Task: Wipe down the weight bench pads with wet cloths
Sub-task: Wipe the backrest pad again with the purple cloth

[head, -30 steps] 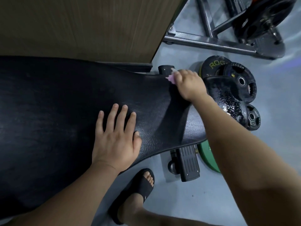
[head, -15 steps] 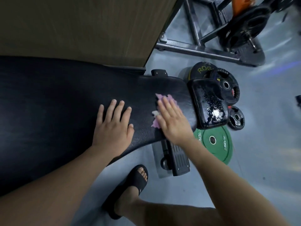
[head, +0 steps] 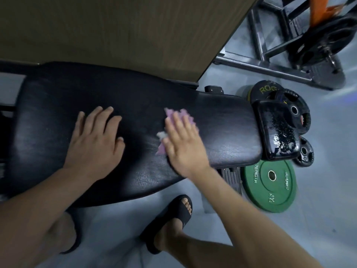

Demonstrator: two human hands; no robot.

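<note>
The long black bench pad point(head: 58, 113) runs across the view from left to right. A smaller black pad point(head: 278, 130), glistening wet, sits at its right end. My right hand point(head: 183, 144) lies flat with straight fingers on a pink cloth point(head: 174, 116), pressing it onto the middle of the long pad. Most of the cloth is hidden under the palm. My left hand point(head: 94, 142) rests flat on the pad just to the left, fingers spread, holding nothing.
A wooden panel point(head: 116, 31) stands right behind the bench. On the grey floor to the right lie black weight plates point(head: 291, 105) and a green plate point(head: 270, 182). A metal rack base point(head: 270, 66) sits at the back right. My sandalled foot point(head: 173, 217) stands below the bench.
My right hand has swept the pink cloth from the far right end of the long pad leftward to its middle. The left hand stays planted on the pad.
</note>
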